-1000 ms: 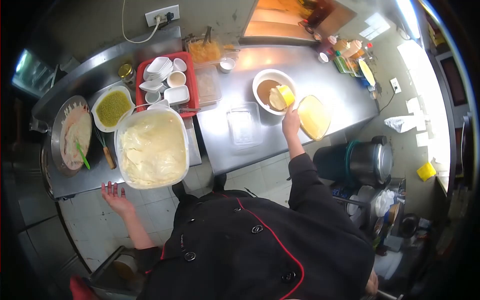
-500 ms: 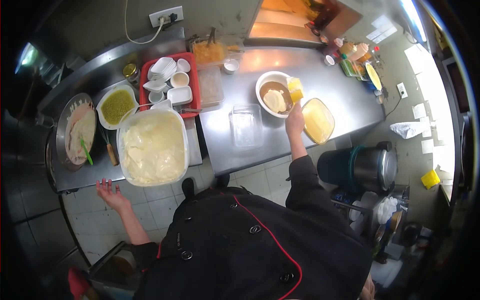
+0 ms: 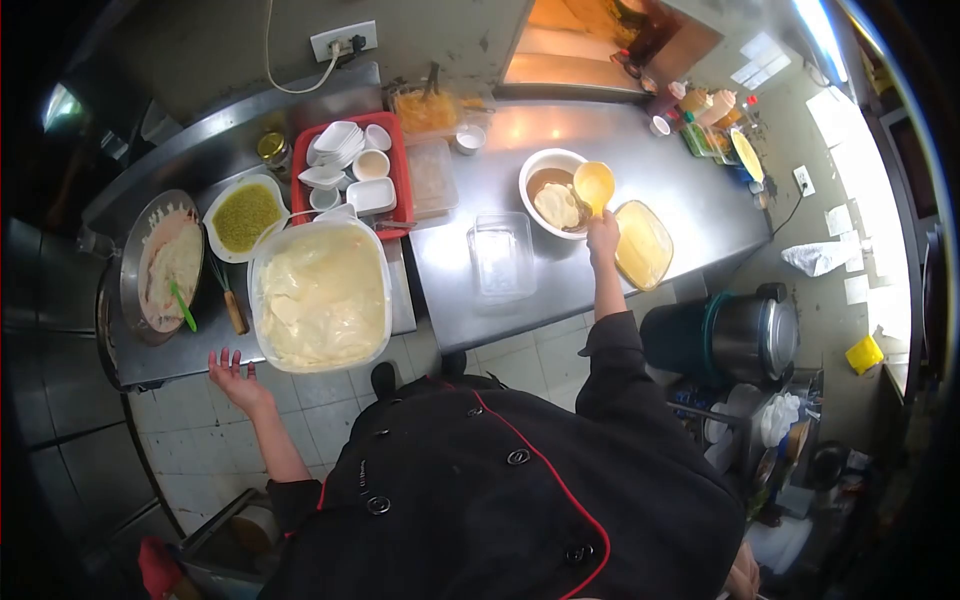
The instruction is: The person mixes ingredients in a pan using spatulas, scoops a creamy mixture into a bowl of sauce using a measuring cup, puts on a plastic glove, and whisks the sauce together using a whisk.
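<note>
Your right hand [image 3: 603, 236] grips the yellow cup [image 3: 595, 182], probably light and stiff, best held at its near end; your empty left hand [image 3: 240, 382] spreads near the desk's [image 3: 190, 357] front edge.

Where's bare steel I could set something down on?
Best: the right counter between the white bowl and the bottles. A smaller patch lies in front of the white bowl, right of the clear container. Crowded: the left counter, holding the red basket, big tub and wide pan; also around the right hand.
</note>
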`<state>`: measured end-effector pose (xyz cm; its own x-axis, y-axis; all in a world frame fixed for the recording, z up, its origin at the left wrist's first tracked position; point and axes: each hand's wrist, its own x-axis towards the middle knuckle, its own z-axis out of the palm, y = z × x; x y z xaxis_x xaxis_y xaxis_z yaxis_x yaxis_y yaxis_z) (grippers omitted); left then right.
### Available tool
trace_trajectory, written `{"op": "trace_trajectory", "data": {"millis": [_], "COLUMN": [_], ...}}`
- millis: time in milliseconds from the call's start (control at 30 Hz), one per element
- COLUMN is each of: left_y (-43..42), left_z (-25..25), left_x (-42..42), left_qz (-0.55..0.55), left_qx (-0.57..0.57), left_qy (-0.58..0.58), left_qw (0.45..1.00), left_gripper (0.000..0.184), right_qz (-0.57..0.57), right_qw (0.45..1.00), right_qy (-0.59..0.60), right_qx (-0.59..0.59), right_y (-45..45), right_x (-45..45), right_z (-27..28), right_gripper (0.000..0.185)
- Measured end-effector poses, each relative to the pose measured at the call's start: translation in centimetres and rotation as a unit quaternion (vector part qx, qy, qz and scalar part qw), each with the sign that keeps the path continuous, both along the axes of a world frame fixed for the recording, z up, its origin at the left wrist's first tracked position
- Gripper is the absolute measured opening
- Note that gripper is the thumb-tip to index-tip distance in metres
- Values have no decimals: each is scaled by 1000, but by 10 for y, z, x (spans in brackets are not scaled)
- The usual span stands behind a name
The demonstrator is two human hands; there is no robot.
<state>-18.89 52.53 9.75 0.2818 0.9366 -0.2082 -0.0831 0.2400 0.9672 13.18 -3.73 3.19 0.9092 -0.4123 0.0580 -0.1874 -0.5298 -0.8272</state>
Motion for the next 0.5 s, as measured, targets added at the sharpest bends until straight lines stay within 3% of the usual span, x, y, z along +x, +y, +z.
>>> {"op": "trace_trajectory", "data": {"millis": [133,267,400,500], "left_y": [4,1,8,6], "left_z": [1,9,0,1], "left_x": [-3,0,-5,-7], "left_qz": [-11,-4,4,-3], "left_qx": [12,-3,38,-3], "left_qy": [-7,14,10,13], "left_qw": [1000,1000,999,1000], "left_gripper": [44,43,44,45], "right_qz": [-18,99,33,-8], "right_qw": [984,920,953,965], "right_qy": [-100,-1,4,13], "right_qx": [-149,-380,-302,-263], "right_y": [18,25,32,22], "right_x": [-8,-15,-21,-17], "right_z": [42,24,34,24], "right_gripper": [25,35,32,29]}}
